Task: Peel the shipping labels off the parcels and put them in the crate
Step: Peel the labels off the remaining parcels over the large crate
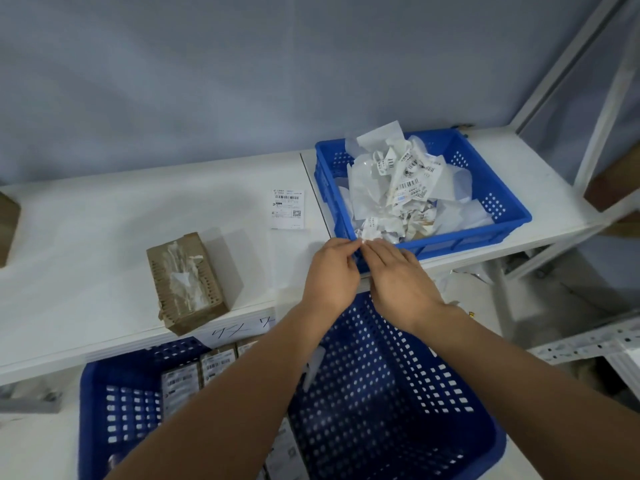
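Note:
My left hand (330,271) and my right hand (398,275) meet at the near rim of the blue crate (498,188) on the white shelf, fingertips pinching a small crumpled white label scrap (365,241) between them. The crate is heaped with peeled labels and backing paper (401,181). A brown cardboard parcel (187,282) with torn tape and label residue lies on the shelf to the left. One flat shipping label (287,208) lies on the shelf beside the crate.
A large blue perforated basket (381,393) below the shelf holds several labelled parcels (197,372). Another brown box (7,226) shows at the far left edge. White metal shelf posts (602,133) rise at the right.

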